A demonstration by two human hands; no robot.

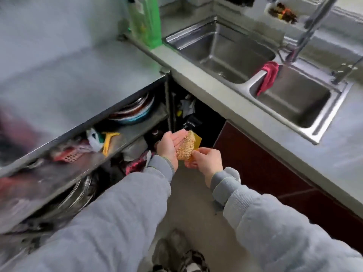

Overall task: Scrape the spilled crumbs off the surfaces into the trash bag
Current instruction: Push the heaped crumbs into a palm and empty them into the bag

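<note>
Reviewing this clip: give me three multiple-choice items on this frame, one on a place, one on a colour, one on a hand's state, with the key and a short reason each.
1. Where does the pile of crumbs lie?
A. In the sink basin
B. On the left hand's palm
C. On the floor

2. What colour is the cloth draped over the sink divider?
A. Red-pink
B. Blue
C. White

3. What is the right hand doing?
A. Hanging idle
B. Pressing flat on the counter
C. Pinching a yellow card

Key:
1 B, the crumbs rest on the flat left hand.
2 A, it shows red-pink against the steel.
3 C, its fingers pinch the yellow card beside the crumbs.
</note>
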